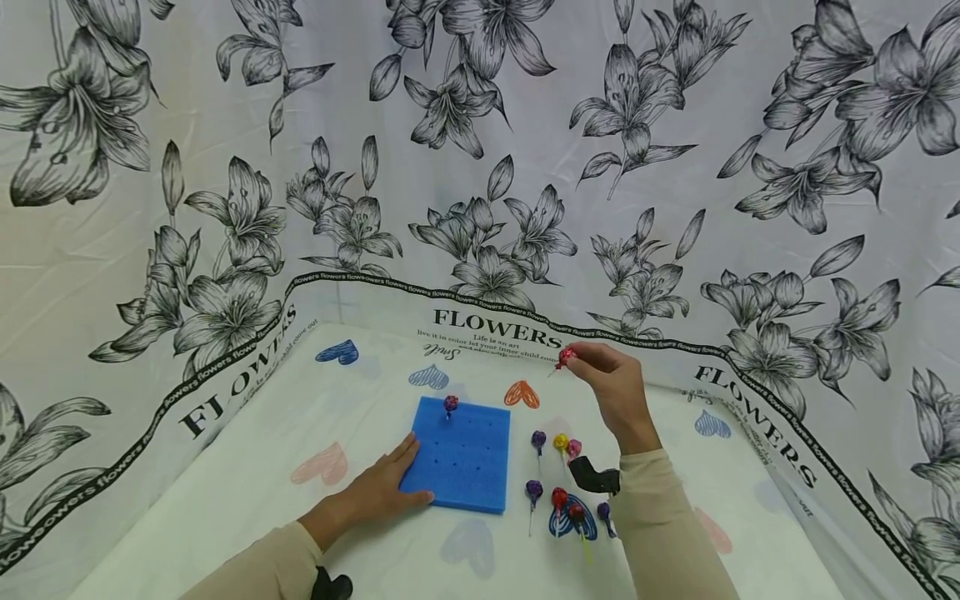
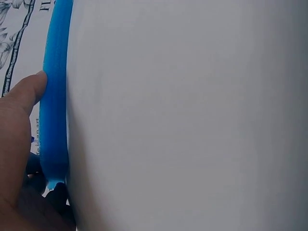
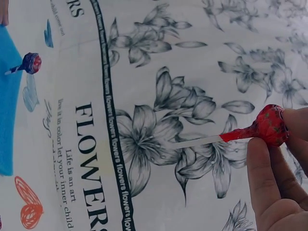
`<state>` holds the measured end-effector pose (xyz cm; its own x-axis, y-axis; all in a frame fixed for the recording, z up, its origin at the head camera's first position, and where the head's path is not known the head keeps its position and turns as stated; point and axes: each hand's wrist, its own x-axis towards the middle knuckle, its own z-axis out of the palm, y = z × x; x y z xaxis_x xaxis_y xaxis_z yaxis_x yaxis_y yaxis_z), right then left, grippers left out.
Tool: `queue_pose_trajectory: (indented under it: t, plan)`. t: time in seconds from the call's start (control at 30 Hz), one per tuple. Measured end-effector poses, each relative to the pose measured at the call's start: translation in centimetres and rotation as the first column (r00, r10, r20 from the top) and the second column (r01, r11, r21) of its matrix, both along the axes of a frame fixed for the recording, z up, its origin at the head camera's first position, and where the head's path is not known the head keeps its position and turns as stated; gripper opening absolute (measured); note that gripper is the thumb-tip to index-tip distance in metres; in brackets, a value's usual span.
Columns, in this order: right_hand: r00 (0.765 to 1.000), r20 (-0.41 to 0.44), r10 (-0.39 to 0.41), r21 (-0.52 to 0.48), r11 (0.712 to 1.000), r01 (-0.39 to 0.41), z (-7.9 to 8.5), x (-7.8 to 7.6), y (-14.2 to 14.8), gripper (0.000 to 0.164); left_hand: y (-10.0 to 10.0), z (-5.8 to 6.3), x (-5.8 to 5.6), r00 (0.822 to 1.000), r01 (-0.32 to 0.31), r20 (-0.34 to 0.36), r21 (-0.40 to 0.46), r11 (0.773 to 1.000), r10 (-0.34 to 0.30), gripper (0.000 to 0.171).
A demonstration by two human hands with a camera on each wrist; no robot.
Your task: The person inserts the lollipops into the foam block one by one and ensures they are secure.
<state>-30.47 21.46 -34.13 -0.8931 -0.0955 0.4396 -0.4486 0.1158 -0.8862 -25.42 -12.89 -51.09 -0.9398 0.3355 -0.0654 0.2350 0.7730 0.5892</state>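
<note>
A blue foam block (image 1: 465, 467) with rows of small holes lies on the covered table. One dark wrapped lollipop (image 1: 450, 404) stands upright in a hole near its far left corner. My left hand (image 1: 378, 487) rests against the block's left side, thumb by the near edge and fingers spread. In the left wrist view the thumb touches the blue side of the block (image 2: 55, 106). Between thumb and fingers, my right hand (image 1: 618, 392) pinches a red-wrapped lollipop (image 3: 272, 126) by its candy head, raised beyond the block to the right. Its white stick points away, touching nothing.
Right of the block lie several lollipops: purple ones (image 1: 533, 492), a yellow one (image 1: 561, 442), a pink one (image 1: 574, 449), a red one (image 1: 559, 498) and a dark red one (image 1: 576, 513). A flower-printed curtain (image 1: 495, 208) hangs behind the table.
</note>
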Motion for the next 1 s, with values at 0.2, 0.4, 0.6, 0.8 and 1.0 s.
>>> queue_pose_trajectory:
  t: [0.2, 0.4, 0.6, 0.8, 1.0]
  plan:
    - [0.999, -0.02, 0.033, -0.049, 0.998, -0.034, 0.4, -0.2, -1.4, 0.032, 0.0, -0.2, -0.1, 1.0, 0.002, -0.001, 0.006, 1.0, -0.002, 0.1]
    - [0.994, -0.041, 0.101, -0.096, 0.99, -0.105, 0.1, -0.6, -3.2, 0.03, 0.0, -0.4, -0.1, 1.0, -0.009, 0.003, 0.004, 1.0, 0.009, 0.1]
    - [0.988, -0.052, 0.146, -0.106, 0.983, -0.151, -0.3, -1.0, -4.8, 0.029, 0.0, -0.3, -0.1, 1.0, -0.014, 0.009, -0.001, 1.0, 0.014, 0.101]
    - [0.987, -0.049, 0.154, -0.129, 0.979, -0.159, -1.1, -1.6, -6.1, 0.028, -0.1, -0.3, -0.1, 1.0, -0.007, 0.002, 0.002, 1.0, 0.007, 0.1]
    - [0.993, 0.004, 0.122, -0.129, 0.984, -0.12, -2.2, -2.0, -7.0, 0.027, -0.1, -0.3, -0.1, 1.0, 0.0, -0.003, -0.007, 1.0, 0.0, 0.101]
